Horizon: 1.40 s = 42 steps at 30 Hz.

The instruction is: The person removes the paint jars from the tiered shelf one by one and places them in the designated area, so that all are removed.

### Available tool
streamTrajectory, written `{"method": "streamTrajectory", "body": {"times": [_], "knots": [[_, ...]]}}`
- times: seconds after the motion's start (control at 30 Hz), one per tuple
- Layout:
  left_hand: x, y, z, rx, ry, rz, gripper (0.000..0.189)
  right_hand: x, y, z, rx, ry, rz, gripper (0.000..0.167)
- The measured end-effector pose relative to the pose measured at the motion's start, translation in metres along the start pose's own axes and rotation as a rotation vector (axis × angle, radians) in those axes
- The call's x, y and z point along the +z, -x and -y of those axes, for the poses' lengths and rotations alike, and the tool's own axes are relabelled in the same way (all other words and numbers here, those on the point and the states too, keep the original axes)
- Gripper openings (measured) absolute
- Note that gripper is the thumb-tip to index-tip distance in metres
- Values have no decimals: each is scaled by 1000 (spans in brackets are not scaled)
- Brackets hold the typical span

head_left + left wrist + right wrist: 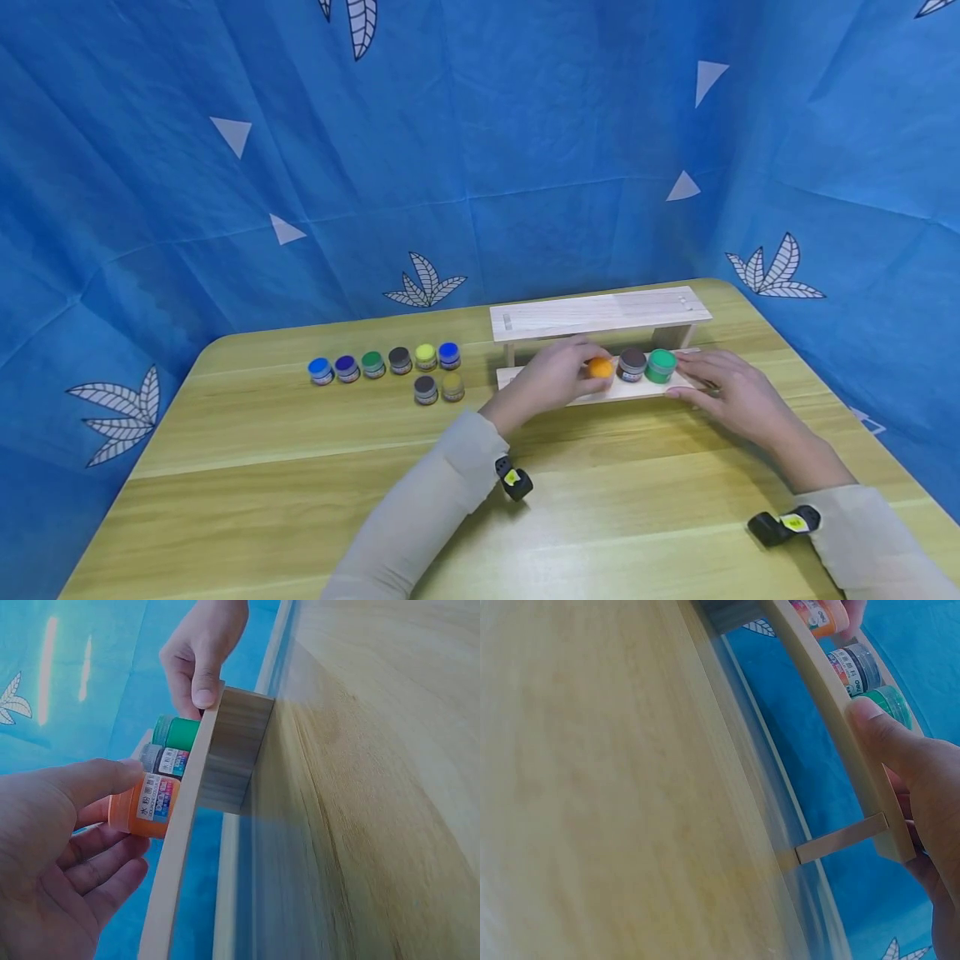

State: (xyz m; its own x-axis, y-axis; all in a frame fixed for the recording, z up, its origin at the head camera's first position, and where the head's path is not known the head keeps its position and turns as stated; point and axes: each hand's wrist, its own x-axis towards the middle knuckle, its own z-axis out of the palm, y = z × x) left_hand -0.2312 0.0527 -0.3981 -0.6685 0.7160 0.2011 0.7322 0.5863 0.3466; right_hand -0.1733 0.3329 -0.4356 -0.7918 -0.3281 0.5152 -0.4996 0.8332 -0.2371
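A small wooden two-tier shelf stands at the back right of the table. My left hand pinches an orange-lidded paint jar between thumb and forefinger, at the lower board's front edge; the other fingers curl loosely below it. Beside that jar, on the same board, sit a dark-lidded paint jar and a green paint jar. My right hand grips the board's right end. In the right wrist view its thumb lies on the front edge by the green jar, with the fingers partly hidden behind the board.
To the left on the wooden table, several paint jars stand in a row, including a light blue one and a yellow one. In front of the row's right end are a dark jar and an ochre jar. A blue curtain hangs behind.
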Motion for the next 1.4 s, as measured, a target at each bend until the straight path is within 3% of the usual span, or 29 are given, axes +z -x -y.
{"method": "streamTrajectory", "body": {"times": [0.5, 0.83, 1.13, 1.4], "knots": [[-21, 31, 5, -51, 80, -32, 36, 0, 0, 2, 9, -2, -2, 51], [-40, 55, 19, -71, 156, -42, 39, -1, 0, 3, 16, 4, 8, 51], [-58, 81, 29, -118, 154, -63, 40, 0, 0, 1, 8, 1, 3, 51], [-71, 102, 40, -163, 120, -123, 41, 0, -1, 1, -5, -4, -14, 52]]}}
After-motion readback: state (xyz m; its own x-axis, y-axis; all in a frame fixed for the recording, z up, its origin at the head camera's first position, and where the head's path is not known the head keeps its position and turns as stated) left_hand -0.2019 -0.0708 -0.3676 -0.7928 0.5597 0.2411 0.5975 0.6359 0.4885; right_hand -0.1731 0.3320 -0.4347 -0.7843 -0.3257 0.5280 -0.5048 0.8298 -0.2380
